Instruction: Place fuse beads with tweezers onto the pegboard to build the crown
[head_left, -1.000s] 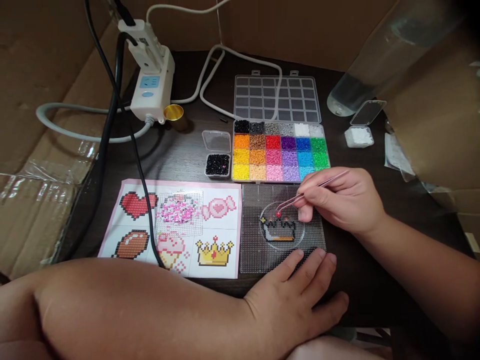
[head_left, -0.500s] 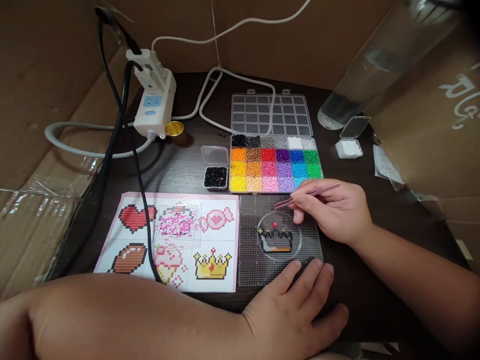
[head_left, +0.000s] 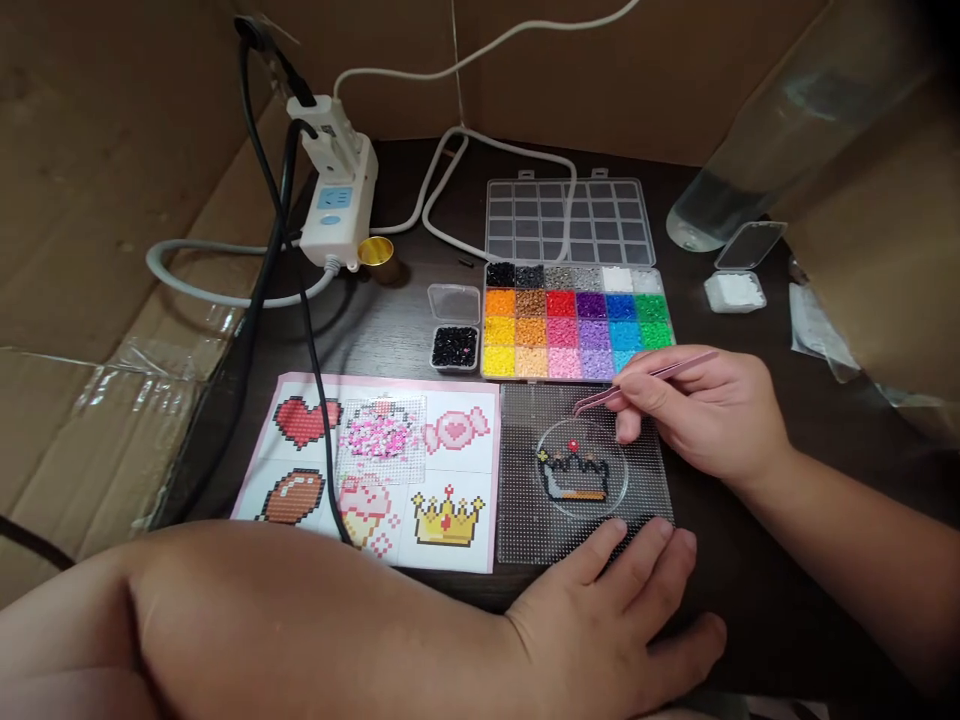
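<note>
Pink tweezers are pinched in my right hand, their tips above the upper part of a clear pegboard. On the board, inside a clear round piece, lies a part-filled bead crown with a black outline, a red top bead, and some orange and grey beads at its base. My left hand rests with spread fingers on the board's lower edge. A pattern sheet with a yellow crown lies to the left. Behind the board is a sorted bead box with its lid open.
A small box of black beads, a gold cup, a power strip with cables and a box of white pieces stand around. A small board of pink beads lies on the sheet. Cardboard walls surround the table.
The whole view has shifted, so things appear further right and slightly higher. Both hands keep nearly the same place over the board, the tweezers still in my right hand.
</note>
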